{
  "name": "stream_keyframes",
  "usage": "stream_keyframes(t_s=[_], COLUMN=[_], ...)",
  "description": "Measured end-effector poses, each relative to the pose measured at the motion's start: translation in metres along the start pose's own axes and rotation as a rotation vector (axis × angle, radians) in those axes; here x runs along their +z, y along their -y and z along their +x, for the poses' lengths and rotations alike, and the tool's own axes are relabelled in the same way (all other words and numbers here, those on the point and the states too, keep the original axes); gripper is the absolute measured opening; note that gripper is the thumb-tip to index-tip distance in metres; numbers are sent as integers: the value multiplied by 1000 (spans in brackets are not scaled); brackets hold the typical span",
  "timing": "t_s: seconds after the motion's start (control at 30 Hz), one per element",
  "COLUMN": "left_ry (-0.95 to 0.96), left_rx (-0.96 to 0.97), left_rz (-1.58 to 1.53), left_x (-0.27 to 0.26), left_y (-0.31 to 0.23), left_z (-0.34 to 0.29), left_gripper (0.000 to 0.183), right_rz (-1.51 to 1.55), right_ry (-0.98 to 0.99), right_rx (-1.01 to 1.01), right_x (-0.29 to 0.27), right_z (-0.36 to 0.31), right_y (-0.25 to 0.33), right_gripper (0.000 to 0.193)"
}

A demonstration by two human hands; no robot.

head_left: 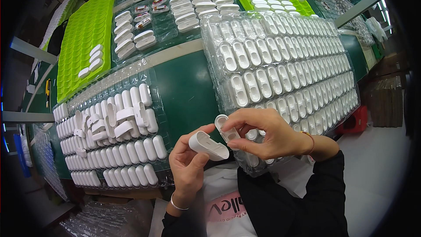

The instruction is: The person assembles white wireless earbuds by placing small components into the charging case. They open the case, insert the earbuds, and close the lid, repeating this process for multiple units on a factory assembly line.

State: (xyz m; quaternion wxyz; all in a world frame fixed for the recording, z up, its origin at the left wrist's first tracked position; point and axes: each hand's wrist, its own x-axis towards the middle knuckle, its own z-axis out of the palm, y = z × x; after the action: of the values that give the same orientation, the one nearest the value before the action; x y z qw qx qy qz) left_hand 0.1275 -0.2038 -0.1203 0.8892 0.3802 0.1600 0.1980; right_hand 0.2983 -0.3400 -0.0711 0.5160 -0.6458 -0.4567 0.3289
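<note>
While I watched from my distant post, the green table (188, 87) stretched beneath several trays. Across its right side lay the right tray (209, 39), crowded with rows of white inserts; the left tray (151, 81) carried rows of white cases, with more pieces heaped loosely over its middle. Beyond it, the lime tray (81, 35) held only a few white pieces. I saw the left hand (187, 166) gripping an open shell (208, 147) between thumb and fingers, hollow tilted toward the right. Just beside it, the right hand (265, 134) pinched a small insert (226, 129) near the right tray's edge. Shell and insert were separate, so I judged this pair unfinished. With the right tray so full, much seemed left; which heaped pieces were done, I couldn't tell.
</note>
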Motion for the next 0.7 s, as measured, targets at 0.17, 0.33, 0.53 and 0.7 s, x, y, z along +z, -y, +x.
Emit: stream_keyframes(t_s=[0.17, 0.33, 0.53, 0.7], left_ry=[60, 50, 18, 23], left_rx=[14, -8, -56, -156], left_rz=[40, 27, -40, -42], left_x=[-4, -3, -10, -7], left_y=[0, -3, 2, 3], left_z=[-2, -2, -2, 0], left_gripper=[45, 46, 42, 37], right_rz=[-19, -12, -99, -142], right_ry=[6, 18, 9, -9], right_rx=[-25, 7, 16, -25], right_x=[0, 0, -7, -4], right_z=[0, 0, 1, -1], right_y=[-2, 0, 4, 6], right_gripper=[30, 28, 22, 20])
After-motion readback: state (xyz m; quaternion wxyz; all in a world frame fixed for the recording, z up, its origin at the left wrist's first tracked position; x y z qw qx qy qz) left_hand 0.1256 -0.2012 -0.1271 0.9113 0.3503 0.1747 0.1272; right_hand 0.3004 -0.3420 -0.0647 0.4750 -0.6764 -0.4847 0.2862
